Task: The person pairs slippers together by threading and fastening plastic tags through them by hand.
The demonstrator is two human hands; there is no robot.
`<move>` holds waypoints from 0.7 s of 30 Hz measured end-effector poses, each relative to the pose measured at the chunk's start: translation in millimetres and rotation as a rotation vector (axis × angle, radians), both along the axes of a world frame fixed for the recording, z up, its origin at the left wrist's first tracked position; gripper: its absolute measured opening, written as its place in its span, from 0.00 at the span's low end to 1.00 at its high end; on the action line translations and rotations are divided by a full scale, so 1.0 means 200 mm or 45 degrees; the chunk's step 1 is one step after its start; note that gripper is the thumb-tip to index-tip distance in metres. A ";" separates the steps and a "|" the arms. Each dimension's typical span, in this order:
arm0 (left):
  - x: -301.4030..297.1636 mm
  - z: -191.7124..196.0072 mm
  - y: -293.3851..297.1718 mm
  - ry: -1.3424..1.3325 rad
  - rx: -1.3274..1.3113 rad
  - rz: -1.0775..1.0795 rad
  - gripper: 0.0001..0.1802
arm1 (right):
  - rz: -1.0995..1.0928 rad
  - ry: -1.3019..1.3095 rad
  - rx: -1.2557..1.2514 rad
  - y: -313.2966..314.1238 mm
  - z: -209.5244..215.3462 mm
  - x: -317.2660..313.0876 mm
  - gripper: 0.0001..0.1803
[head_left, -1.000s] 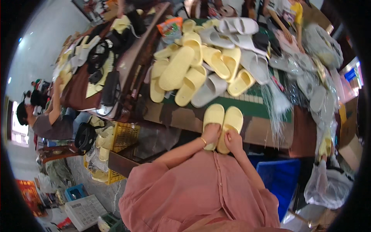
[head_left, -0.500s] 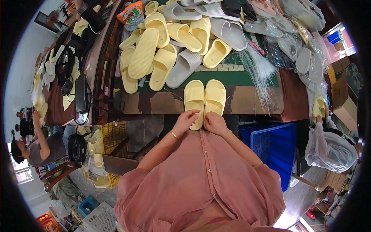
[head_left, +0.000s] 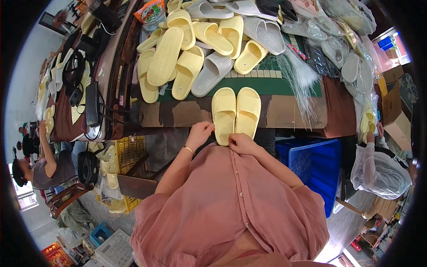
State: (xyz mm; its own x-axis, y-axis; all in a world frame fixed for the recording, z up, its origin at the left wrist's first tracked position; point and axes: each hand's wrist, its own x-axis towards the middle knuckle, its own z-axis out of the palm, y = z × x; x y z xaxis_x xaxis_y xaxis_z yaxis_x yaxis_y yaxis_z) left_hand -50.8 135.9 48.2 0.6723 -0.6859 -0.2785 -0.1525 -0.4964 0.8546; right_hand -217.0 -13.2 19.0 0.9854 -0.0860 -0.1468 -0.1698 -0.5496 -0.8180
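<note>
A pair of pale yellow slide slippers (head_left: 235, 116) stands side by side at the table's front edge, toes away from me, heels against my shirt. My right hand (head_left: 242, 144) is closed at the heel end, fingers bent over the inner edge where the slippers meet; its fingertips are partly hidden. Just left of the left slipper, my left hand (head_left: 202, 134) is raised with curled fingers pressed together, apart from the slipper. Whatever it may pinch is too small to make out. Beyond the pair, loose yellow slippers (head_left: 187, 74) and a grey slipper (head_left: 212, 74) lie heaped.
A bundle of thin clear plastic strands (head_left: 299, 82) hangs over the table edge at right. Bagged slippers (head_left: 333, 51) lie beyond it. Below are a blue bin (head_left: 313, 173) and a yellow crate (head_left: 131, 155). One person (head_left: 51, 164) sits at left; another's sleeve (head_left: 378, 173) shows at right.
My left hand has moved left, off the left slipper. My right hand has slid toward the heels' inner edge. The pair appears slightly farther up in view.
</note>
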 end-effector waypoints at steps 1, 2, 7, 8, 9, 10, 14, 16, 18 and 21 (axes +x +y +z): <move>-0.01 -0.04 0.02 0.028 0.090 -0.145 0.16 | 0.007 -0.008 0.040 0.01 0.01 0.00 0.07; -0.02 -0.07 0.04 0.056 0.179 -0.290 0.17 | 0.011 -0.009 0.041 0.01 0.01 0.00 0.07; -0.09 -0.08 0.03 0.175 0.335 -0.439 0.17 | 0.028 -0.002 -0.103 0.00 0.07 0.02 0.06; -0.10 -0.11 0.03 0.209 0.343 -0.401 0.17 | 0.031 -0.003 -0.103 0.01 0.07 0.02 0.06; -0.11 -0.11 0.02 0.243 0.351 -0.367 0.17 | 0.045 -0.054 -0.130 0.01 0.07 0.02 0.06; -0.11 -0.12 0.02 0.242 0.350 -0.368 0.17 | 0.058 -0.105 -0.156 0.00 0.07 0.02 0.05; -0.10 -0.12 -0.01 0.335 0.288 -0.192 0.18 | 0.071 -0.185 -0.202 0.01 0.09 0.03 0.05; -0.09 -0.14 -0.02 0.339 0.278 -0.164 0.18 | 0.080 -0.181 -0.239 0.00 0.11 0.04 0.05; -0.09 -0.18 -0.05 0.335 0.209 -0.146 0.18 | 0.082 -0.208 -0.242 0.00 0.13 0.06 0.05; -0.10 -0.20 -0.09 0.378 0.204 -0.103 0.17 | 0.086 -0.245 -0.231 0.02 0.18 0.10 0.06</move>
State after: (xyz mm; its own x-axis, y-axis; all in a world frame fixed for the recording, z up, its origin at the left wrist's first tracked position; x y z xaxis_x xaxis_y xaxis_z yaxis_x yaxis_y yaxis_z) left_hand -70.1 118.4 8.5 0.4910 -0.6652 -0.5625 0.0469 -0.6246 0.7796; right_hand -197.5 -9.2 54.7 0.9981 -0.0269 0.0558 0.0214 -0.6950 -0.7187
